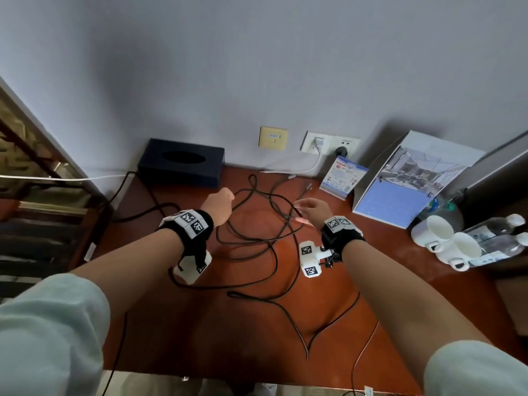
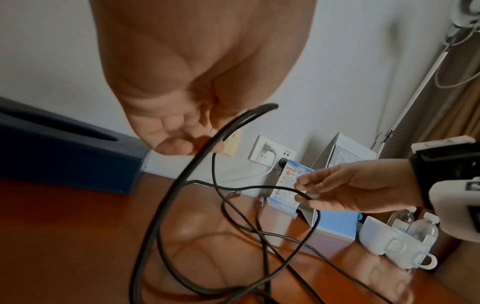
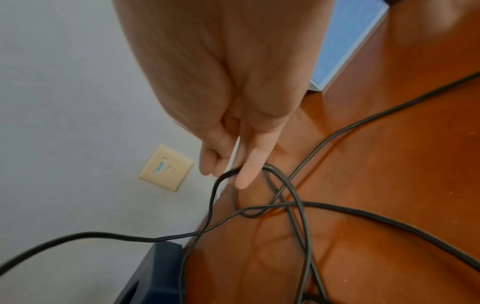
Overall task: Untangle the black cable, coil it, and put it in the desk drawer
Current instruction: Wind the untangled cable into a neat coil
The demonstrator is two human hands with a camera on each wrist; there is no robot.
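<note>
Black cable [image 1: 258, 238] sprawls in crossing loops over the red-brown surface [image 1: 357, 281], most of it lying below and between the two wrists. The left hand [image 1: 218, 205] is curled round one raised strand, lifting it off the surface, probably to open a gap in the tangle. The right hand [image 1: 313, 211] pinches a thinner strand between thumb and fingertips [image 2: 301, 183], just across from the left, so the two can likely draw crossed loops apart. Untangling looks barely begun; no coil exists yet and no drawer is in view.

Beyond the left hand, a dark blue tissue box [image 1: 181, 161] sits against the pale wall [image 1: 257, 67]. Past the right hand are wall sockets [image 1: 330, 142] with plugs in them, a small standing card [image 1: 343, 178] and a propped folder [image 1: 400, 192]. Further out to the right of that hand stand white mugs [image 1: 445, 241] and water bottles [image 1: 497, 235].
</note>
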